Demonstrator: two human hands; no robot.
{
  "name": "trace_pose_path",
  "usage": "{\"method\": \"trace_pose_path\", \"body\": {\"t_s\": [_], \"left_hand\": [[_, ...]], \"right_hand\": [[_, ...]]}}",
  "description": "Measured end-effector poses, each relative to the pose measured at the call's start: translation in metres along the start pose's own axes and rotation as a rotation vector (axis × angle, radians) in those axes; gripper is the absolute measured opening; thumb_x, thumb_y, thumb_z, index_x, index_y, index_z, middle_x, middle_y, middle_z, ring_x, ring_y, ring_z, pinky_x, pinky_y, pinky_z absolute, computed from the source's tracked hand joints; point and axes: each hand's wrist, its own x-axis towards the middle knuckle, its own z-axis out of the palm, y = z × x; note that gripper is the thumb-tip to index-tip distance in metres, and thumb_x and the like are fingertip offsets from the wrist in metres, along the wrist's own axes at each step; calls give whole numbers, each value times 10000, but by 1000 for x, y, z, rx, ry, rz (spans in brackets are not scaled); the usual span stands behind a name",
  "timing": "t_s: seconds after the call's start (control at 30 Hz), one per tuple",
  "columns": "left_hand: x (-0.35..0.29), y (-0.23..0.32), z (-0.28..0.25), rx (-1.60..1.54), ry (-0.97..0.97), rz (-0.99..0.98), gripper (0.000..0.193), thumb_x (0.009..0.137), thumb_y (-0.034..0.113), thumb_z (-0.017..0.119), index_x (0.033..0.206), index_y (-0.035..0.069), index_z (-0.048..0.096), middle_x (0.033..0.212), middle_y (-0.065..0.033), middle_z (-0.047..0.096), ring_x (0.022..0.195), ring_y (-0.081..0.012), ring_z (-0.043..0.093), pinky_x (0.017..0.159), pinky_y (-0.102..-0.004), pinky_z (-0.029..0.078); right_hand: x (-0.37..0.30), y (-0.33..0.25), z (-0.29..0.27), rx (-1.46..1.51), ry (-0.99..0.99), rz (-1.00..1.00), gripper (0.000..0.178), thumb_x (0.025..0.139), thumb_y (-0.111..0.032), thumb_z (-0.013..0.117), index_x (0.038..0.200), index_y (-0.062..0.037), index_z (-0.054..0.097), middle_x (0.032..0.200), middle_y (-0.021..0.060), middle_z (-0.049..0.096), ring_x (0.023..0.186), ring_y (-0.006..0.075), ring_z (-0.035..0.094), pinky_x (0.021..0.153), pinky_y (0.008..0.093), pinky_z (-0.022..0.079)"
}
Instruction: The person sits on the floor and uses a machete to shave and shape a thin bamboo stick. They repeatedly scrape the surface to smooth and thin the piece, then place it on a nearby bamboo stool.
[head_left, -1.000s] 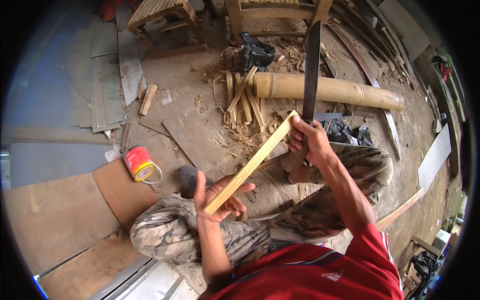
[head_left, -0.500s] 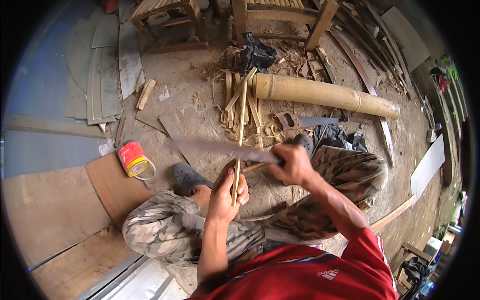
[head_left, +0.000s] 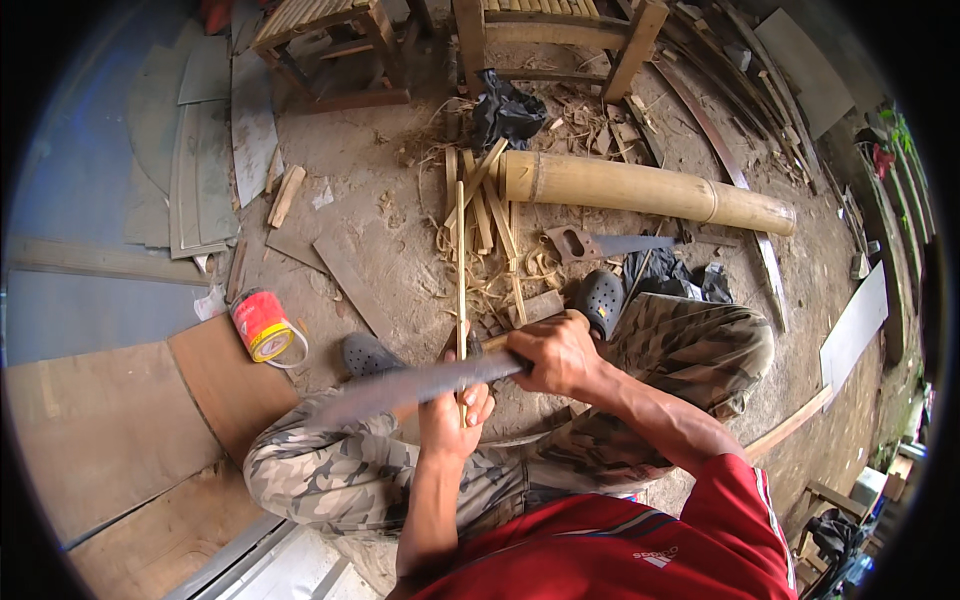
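My right hand [head_left: 556,354] is closed round the handle of a machete [head_left: 420,386]. Its broad blade, smeared by motion, points left and crosses over my left hand. Between the fingers of my left hand [head_left: 452,415] is a thin bamboo strip [head_left: 461,270], standing lengthwise away from me. The blade passes across the strip's lower part and hides some of my left fingers. Whether the edge touches the strip I cannot tell. Beyond the strip's far end lie several split bamboo pieces [head_left: 499,222] and curled shavings.
A thick bamboo pole [head_left: 620,188] lies on the floor ahead, with a handsaw [head_left: 600,243] just nearer to me. A red and yellow can [head_left: 262,325] stands left beside plywood sheets [head_left: 110,415]. Bamboo-topped wooden furniture [head_left: 555,35] is at the back. Black plastic [head_left: 508,108] lies near the pole.
My right hand has drawn the machete blade toward me, from above my left hand down across it. The bamboo strip has turned more upright in the picture and sits slightly nearer to me.
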Motion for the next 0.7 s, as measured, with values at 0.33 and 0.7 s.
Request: {"method": "trace_pose_path", "body": {"t_s": [0.33,0.7], "left_hand": [[-3,-6,-8,-61,42,-57,468,1059,340,403,1477,132,374,581,42,349,416,-56,313,420,-213,278],[-8,-6,-20,-45,-55,-151,458,1070,336,361,1492,158,348,581,57,330,417,-49,284,447,-205,268]], "right_hand": [[2,15,4,-30,-50,-34,126,716,-262,683,738,-149,633,601,16,618,470,199,564,443,402,461],[6,35,0,-123,-59,-111,75,694,-235,676,699,-171,638,545,-6,584,426,186,517,416,379,407]]}}
